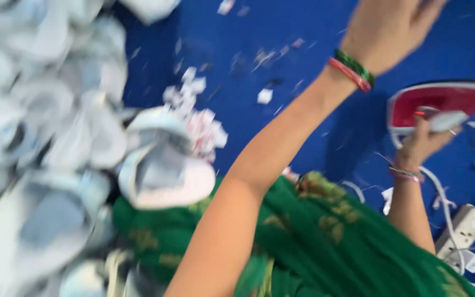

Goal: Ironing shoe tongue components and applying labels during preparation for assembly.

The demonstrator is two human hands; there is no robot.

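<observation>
We note heavy motion blur across the head view. The right hand (421,144) is clamped on the handle of a red and white iron (441,104), which lies on the blue cloth surface (303,110). The left hand (388,27) is raised well above and left of the iron, partly cut by the frame edge; we cannot tell whether its fingers are spread or curled, and it holds nothing we can see. Green and red bangles (353,70) ring that wrist. A white power strip (465,225) lies below the iron, its cord running up toward it. Far left of the iron sits a heap of white shoe parts (160,170), with paper scraps (204,129) scattered between.
</observation>
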